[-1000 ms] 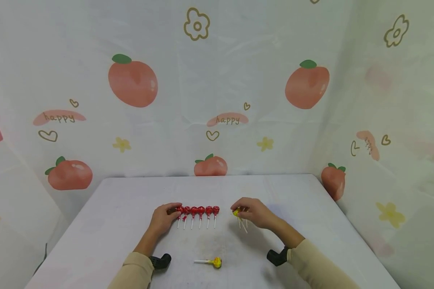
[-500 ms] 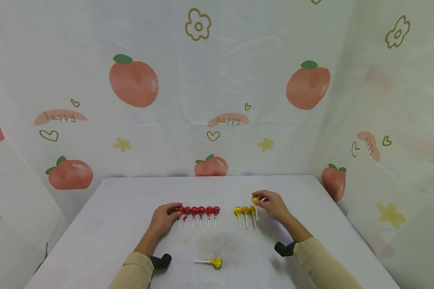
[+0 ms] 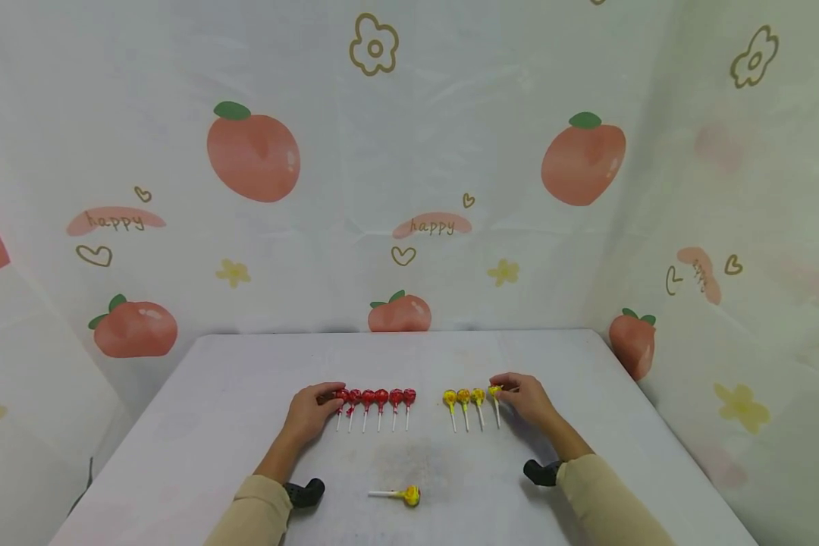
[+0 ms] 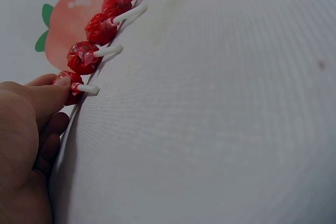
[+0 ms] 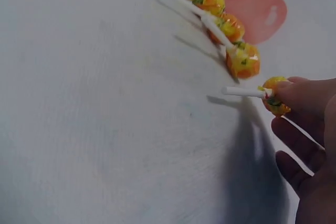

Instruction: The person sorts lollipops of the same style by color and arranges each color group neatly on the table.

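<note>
My left hand [image 3: 307,413] pinches the head of the leftmost red lollipop [image 4: 76,88] between thumb and finger. That lollipop stands at the end of a row of several red lollipops [image 3: 381,396], sticks toward me. To the right, my right hand [image 3: 527,398] pinches a yellow lollipop [image 5: 274,103] by its wrapped head, its stick pointing toward me. Just left of it lie three more yellow lollipops [image 3: 463,396] side by side, heads away from me. Nearer the front, another yellow lollipop [image 3: 411,496] lies sideways, its stick pointing left.
Everything lies on a white table [image 3: 259,364]. Behind it hangs a white curtain [image 3: 437,152] printed with fruit and flowers. A black wrist mount [image 3: 541,473] sits on the right wrist and another black mount [image 3: 305,493] on the left.
My right hand has moved right from the yellow group, carrying one yellow lollipop out and then down beside the other three. The left hand stays at the red row.
</note>
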A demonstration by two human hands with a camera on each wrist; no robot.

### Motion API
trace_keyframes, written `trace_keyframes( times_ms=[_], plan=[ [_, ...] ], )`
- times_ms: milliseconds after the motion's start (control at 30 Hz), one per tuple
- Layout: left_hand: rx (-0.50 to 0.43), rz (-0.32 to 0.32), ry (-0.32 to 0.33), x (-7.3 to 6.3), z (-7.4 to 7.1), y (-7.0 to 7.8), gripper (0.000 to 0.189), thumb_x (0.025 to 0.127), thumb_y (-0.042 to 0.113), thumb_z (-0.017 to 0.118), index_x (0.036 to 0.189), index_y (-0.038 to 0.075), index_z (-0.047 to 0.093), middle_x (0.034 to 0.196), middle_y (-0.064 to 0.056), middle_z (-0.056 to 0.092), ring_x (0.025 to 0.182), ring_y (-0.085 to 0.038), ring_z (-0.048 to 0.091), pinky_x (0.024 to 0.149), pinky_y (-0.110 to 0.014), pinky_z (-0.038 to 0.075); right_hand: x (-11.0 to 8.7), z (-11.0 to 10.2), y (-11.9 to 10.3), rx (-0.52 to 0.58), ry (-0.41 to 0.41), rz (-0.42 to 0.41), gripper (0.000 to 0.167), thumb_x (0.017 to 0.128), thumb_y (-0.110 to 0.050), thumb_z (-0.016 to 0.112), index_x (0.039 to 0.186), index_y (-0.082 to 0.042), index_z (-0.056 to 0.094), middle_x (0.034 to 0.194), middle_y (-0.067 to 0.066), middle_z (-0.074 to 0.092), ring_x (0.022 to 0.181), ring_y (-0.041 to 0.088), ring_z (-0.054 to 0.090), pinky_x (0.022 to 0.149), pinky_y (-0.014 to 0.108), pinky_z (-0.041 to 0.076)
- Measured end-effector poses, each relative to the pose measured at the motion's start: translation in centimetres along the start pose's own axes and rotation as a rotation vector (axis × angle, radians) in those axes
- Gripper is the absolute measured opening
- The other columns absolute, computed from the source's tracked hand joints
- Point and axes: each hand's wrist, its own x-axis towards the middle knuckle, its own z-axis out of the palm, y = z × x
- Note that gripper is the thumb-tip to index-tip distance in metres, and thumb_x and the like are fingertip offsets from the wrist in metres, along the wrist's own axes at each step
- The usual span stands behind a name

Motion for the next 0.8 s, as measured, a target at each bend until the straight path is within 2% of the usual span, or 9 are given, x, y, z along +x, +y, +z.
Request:
trace_keyframes(
  times_ms=[267, 467, 800],
  plan=[
    [0.006, 0.011, -0.003, 0.17, 0.06, -0.25, 0.031, 0.089, 0.009, 0.071, 0.12, 0.009, 0.069, 0.113, -0.009, 0.068, 0.108, -0.03, 0.06, 0.096, -0.05, 0.044, 0.0, 0.58, 0.56, 0.009, -0.018, 0.019, 0.021, 0.086, -0.002, 0.07, 0.107, -0.002, 0.071, 0.102, 0.006, 0.07, 0.087, 0.018, 0.06, 0.071, 0.032, 0.048],
    [0.004, 0.009, -0.007, 0.17, 0.08, -0.31, 0.032, 0.089, 0.009, 0.07, 0.121, 0.009, 0.069, 0.115, -0.01, 0.067, 0.111, -0.031, 0.059, 0.097, -0.05, 0.044, 0.12, 0.87, 0.7, 0.028, -0.02, 0.043, 0.022, 0.087, -0.003, 0.07, 0.108, -0.004, 0.072, 0.103, 0.005, 0.07, 0.093, 0.018, 0.061, 0.08, 0.036, 0.049],
    [-0.006, 0.004, -0.009, 0.16, 0.01, -0.25, 0.032, 0.089, 0.009, 0.07, 0.121, 0.009, 0.069, 0.116, -0.011, 0.067, 0.112, -0.032, 0.058, 0.098, -0.051, 0.043, 0.15, 0.77, 0.82, 0.054, -0.028, 0.024, 0.024, 0.087, -0.002, 0.068, 0.11, -0.004, 0.071, 0.106, 0.005, 0.069, 0.095, 0.02, 0.061, 0.081, 0.038, 0.049]
  ],
)
